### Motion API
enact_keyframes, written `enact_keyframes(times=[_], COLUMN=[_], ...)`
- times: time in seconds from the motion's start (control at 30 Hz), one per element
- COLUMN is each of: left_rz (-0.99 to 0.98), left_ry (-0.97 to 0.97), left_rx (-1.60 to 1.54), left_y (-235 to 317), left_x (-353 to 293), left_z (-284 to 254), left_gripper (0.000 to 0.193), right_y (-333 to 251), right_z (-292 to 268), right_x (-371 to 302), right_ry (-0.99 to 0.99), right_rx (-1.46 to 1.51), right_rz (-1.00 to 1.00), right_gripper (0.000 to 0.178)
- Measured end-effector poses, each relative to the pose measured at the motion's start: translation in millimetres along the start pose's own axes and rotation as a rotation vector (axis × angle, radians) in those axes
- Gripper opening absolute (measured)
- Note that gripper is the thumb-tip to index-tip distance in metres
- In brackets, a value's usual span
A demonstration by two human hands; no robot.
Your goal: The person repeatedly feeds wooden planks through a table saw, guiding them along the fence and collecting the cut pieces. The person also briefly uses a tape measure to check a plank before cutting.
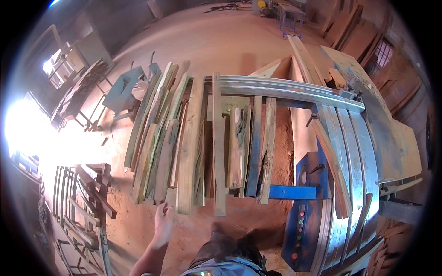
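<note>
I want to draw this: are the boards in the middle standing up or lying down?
Lying down: the boards stretch out lengthwise, side by side, and some cross over the silver rail.

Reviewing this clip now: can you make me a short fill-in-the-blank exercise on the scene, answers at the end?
1. Of the person's two hands, only the ____ hand shows, by the near ends of the wooden strips.
2. The slotted metal table lies to the ____ of those strips.
3. The panel with a column of buttons is painted ____.

Missing words: left; right; blue.
</note>
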State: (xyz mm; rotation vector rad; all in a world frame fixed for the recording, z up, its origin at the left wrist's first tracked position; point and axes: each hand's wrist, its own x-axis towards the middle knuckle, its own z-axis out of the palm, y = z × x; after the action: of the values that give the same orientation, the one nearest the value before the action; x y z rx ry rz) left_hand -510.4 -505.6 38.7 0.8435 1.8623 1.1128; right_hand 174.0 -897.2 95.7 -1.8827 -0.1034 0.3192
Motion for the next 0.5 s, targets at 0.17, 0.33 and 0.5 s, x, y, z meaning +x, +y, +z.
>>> enact_keyframes(times=[0.17,0.33,0.5], left_rz=[0.407,0.511,0.629], left_ry=[-0.123,-0.969,-0.699], left_rx=[0.115,0.179,0.423], left_y=[52.9,104.0,102.2], left_x=[-40.9,-95.7,-84.1], left_z=[17.0,65.9,52.3], left_gripper=[0.04,0.065,0.069], right_y=[-125.5,-135.1,-97.1], right_z=[184.6,354.8,461.8], right_x=[-77.1,-189.1,-310.9], right_ry=[-0.933,-1.094,-1.52], right_rx=[0.725,-0.077,-0.133], right_rz=[0.07,-0.111,0.055], right_gripper=[0.032,0.023,0.038])
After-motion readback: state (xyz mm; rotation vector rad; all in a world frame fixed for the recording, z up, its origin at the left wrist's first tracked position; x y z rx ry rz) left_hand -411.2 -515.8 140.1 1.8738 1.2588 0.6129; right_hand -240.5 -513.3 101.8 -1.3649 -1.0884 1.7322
